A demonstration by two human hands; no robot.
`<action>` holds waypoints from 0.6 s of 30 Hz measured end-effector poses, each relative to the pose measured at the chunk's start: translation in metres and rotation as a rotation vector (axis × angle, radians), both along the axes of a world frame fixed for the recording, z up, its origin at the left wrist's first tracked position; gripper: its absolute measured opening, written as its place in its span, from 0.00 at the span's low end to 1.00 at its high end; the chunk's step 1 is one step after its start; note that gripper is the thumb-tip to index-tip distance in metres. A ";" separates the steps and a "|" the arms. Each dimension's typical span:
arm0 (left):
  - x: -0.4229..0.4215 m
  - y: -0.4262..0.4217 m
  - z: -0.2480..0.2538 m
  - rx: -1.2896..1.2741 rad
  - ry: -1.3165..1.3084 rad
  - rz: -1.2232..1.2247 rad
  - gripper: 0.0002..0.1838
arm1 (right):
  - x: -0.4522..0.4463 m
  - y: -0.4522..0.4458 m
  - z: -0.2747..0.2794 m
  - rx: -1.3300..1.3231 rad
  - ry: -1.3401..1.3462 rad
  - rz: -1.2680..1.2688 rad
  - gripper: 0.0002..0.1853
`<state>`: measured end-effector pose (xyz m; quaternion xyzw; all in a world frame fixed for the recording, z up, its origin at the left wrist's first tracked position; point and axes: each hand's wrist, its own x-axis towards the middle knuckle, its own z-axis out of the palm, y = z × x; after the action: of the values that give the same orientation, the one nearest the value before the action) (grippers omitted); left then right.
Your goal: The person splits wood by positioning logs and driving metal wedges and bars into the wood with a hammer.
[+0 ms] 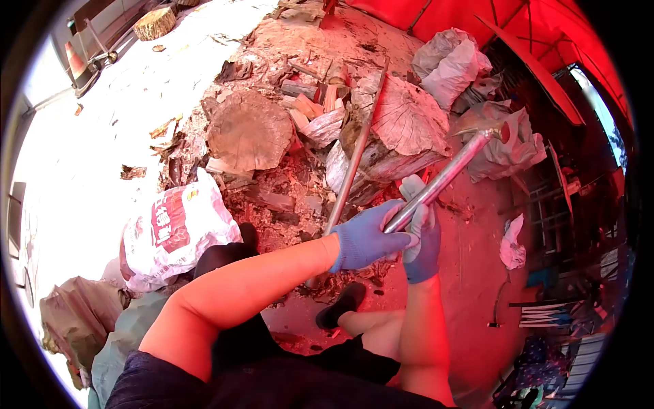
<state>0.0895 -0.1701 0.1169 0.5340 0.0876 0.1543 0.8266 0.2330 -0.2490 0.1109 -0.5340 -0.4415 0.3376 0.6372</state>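
Observation:
A metal-handled tool [446, 176] with a pointed head at its upper right end slants across the view. My left hand [370, 235], in a blue and grey glove, is closed around the lower end of its handle. Just right of it, my right hand [422, 235], gloved the same way, is wrapped round the handle a little higher, palm side partly showing. Beyond the hands lies a large pale log round [410, 116]. A long wooden pole [360, 146] leans past its left side. Split wood pieces [322, 126] lie left of the pole.
A round log stump [250, 131] stands left of the split wood. A white printed bag [178, 228] is at the left near my leg. Pale sacks [453, 65] stand behind the log round. A traffic cone [77, 63] is at the far left. Racks and metal parts [548, 313] fill the right side.

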 end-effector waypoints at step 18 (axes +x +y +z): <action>-0.060 0.171 -0.034 -0.359 0.223 0.663 0.11 | -0.028 -0.094 -0.491 -1.573 0.397 -0.313 0.32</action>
<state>0.0300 0.0005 0.0829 0.3371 0.3704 0.3359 0.7977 0.2054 -0.3431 -0.3804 -0.8098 0.1241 0.5434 0.1832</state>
